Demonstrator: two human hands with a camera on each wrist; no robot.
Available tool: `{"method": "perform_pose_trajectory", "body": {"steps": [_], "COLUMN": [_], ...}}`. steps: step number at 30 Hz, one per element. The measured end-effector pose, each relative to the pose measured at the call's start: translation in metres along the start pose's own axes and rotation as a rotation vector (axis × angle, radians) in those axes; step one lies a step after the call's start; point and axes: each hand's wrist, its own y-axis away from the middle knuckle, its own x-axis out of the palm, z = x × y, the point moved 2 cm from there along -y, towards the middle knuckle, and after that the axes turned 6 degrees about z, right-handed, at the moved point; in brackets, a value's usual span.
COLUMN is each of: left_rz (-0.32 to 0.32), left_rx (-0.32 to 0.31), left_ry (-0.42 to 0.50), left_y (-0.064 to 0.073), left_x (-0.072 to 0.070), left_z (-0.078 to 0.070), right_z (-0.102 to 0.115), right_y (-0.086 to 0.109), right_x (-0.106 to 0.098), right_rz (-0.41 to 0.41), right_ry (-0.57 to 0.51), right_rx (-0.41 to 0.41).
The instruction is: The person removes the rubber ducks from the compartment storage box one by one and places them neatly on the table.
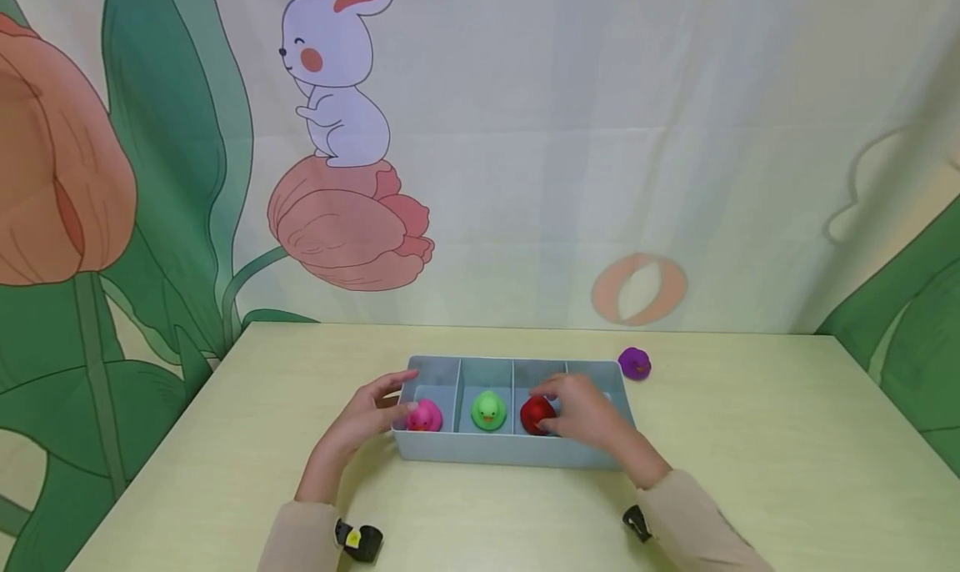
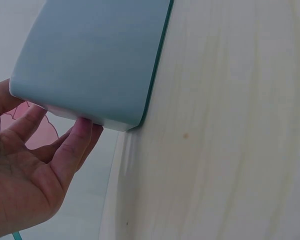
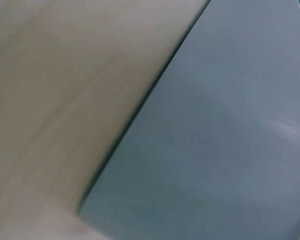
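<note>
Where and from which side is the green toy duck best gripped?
I'd grip the green toy duck by both sides of its round body, from above: it sits upright, walled in by the divided tray, with gaps left and right.

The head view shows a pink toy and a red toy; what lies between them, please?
In the head view, the green duck sits between them, with a divider on either side.

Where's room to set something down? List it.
Bare table: left of the left hand; right of the tray, nearer than the purple toy; on the tray's near side, between the sleeves. Crowded: the tray, with pink duck, green duck and red toy in the right hand.
</note>
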Motion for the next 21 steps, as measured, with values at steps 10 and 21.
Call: {"method": "perform_pose_trajectory", "body": {"steps": [10,21], "left_rz": [-0.001,-0.012], "left_rx": [-0.013,-0.025], "left_ry": [-0.001,-0.002], "left_y": [0.0002,-0.0006], "left_x": [-0.0008,-0.0008], "left_z": [-0.0021,-0.0024], "right_z": [0.0042,0.004], "right_y": [-0.0088,-0.009], "right_x": [0.0025,0.0019], "right_rz": [0.06,0.053], "right_ry": [0.037,0.021], "right_rx": [0.043,0.043]}}
